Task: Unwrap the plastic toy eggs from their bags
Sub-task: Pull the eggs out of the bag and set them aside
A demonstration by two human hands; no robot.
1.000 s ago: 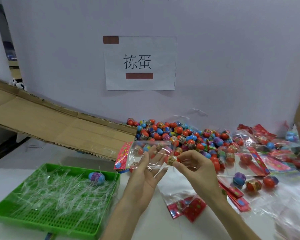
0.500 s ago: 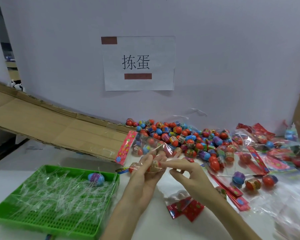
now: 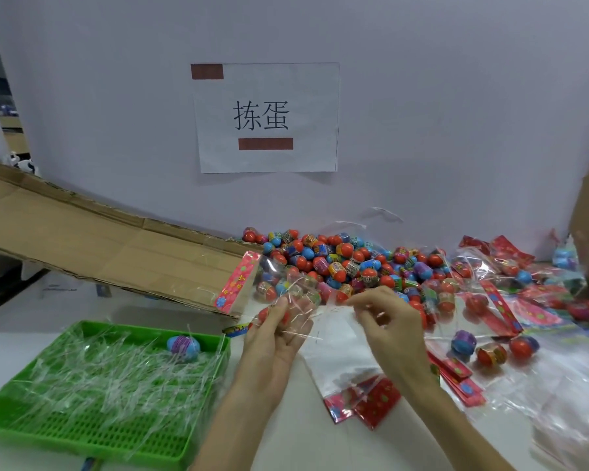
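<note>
A clear plastic bag (image 3: 279, 277) with a pink flowered header card (image 3: 238, 283) hangs between my hands, with toy eggs inside. My left hand (image 3: 276, 338) grips its lower part, fingers curled round a red egg (image 3: 264, 314) through the film. My right hand (image 3: 388, 321) pinches the bag's torn clear edge at about the same height. Behind both hands lies a big heap of loose red, blue and purple eggs (image 3: 337, 260).
A green slotted tray (image 3: 82, 433) at the front left holds clear plastic strips and one blue-purple egg (image 3: 183, 347). Empty bags and red header cards (image 3: 364, 402) lie under my right wrist. More bagged eggs (image 3: 490, 348) spread to the right. A cardboard flap (image 3: 99, 246) slants behind the tray.
The bag has tilted so its pink header card points up and left. My right hand has pulled the clear film away to the right. My left hand has dropped slightly.
</note>
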